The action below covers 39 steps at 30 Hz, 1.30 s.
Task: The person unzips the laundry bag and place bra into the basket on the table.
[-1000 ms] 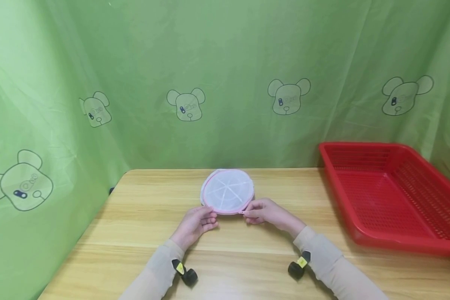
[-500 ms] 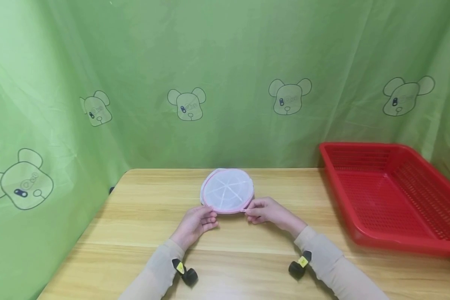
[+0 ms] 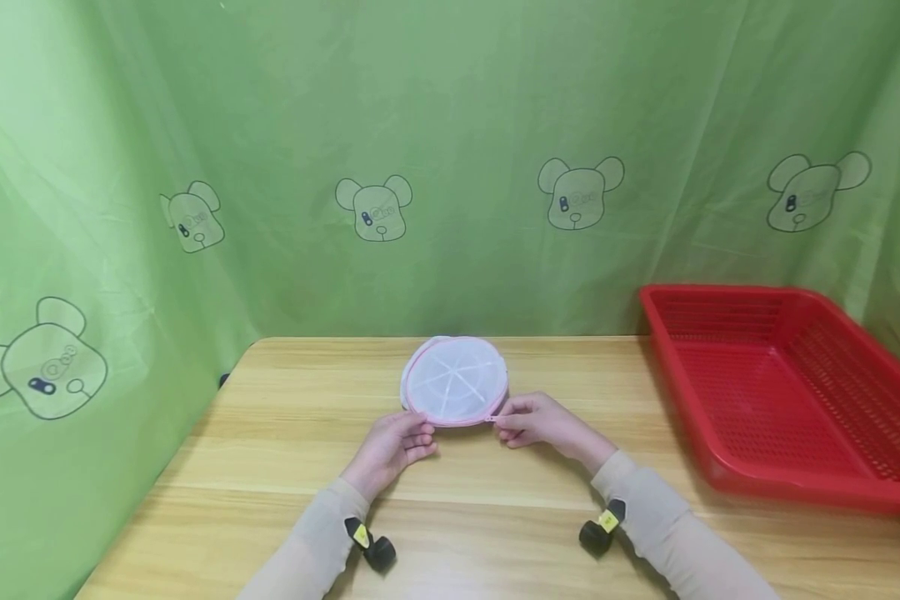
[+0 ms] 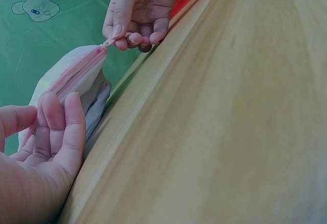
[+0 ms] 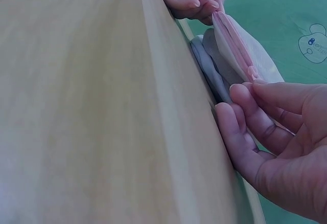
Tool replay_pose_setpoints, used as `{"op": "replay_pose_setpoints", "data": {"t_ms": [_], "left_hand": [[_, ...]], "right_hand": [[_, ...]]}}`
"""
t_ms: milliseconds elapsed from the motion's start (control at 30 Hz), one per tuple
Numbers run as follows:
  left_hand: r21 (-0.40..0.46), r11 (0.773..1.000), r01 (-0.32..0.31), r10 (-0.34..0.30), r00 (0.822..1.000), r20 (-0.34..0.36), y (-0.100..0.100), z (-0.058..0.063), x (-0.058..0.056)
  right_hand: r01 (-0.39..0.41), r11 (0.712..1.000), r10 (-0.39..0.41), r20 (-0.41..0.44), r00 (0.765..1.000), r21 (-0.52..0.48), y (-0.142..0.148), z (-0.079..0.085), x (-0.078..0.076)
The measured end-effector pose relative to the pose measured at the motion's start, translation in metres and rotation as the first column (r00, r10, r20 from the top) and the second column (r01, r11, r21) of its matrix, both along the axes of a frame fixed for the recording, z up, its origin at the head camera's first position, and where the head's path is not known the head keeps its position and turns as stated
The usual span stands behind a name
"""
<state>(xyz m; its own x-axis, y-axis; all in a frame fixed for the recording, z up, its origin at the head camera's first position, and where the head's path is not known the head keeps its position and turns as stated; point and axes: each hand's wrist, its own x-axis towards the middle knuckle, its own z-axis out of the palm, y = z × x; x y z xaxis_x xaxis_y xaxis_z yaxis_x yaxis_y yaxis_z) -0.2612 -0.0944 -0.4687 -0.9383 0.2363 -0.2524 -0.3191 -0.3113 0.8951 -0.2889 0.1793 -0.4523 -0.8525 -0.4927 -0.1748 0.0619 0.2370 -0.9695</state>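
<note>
A round white mesh bag (image 3: pixel 456 377) with a pink zipper round its rim stands near the table's far edge, its top tilted toward me. My left hand (image 3: pixel 388 448) pinches the rim at the front left between thumb and fingers. At the front right, my right hand (image 3: pixel 543 427) pinches the small pink zipper pull (image 4: pixel 109 42) between thumb and forefinger. Pink zipper tape (image 4: pixel 74 73) runs between the two hands in the left wrist view. Grey fabric (image 5: pixel 217 60) shows below the zipper in the right wrist view; the bag's inside is hidden.
A large red plastic basket (image 3: pixel 697 417) with slotted walls stands to the right on the wooden table (image 3: pixel 285 392). Green curtains (image 3: pixel 465 275) with bear-face prints hang behind and at both sides. Black wrist cameras (image 3: pixel 598 533) are strapped to both sleeves.
My right hand has drawn the zipper pull slightly to the right and away from me along the rim. The left hand and the bag have stayed nearly still.
</note>
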Motion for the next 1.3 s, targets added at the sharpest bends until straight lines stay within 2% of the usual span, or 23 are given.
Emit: {"op": "replay_pose_setpoints", "data": {"t_ms": [767,1300], "left_hand": [[0.011,1.000,-0.004,0.004,1.000,-0.003,0.0017,0.0004,-0.0021],[-0.002,1.000,0.012,-0.012,1.000,0.002,-0.0011,-0.0004,-0.0021]], "right_hand": [[0.082,0.997,-0.082,0.034,0.996,0.001,0.0084,0.0014,-0.0041],[0.050,0.998,-0.050,-0.003,0.999,0.047,0.0049,0.0031,-0.0024]]}}
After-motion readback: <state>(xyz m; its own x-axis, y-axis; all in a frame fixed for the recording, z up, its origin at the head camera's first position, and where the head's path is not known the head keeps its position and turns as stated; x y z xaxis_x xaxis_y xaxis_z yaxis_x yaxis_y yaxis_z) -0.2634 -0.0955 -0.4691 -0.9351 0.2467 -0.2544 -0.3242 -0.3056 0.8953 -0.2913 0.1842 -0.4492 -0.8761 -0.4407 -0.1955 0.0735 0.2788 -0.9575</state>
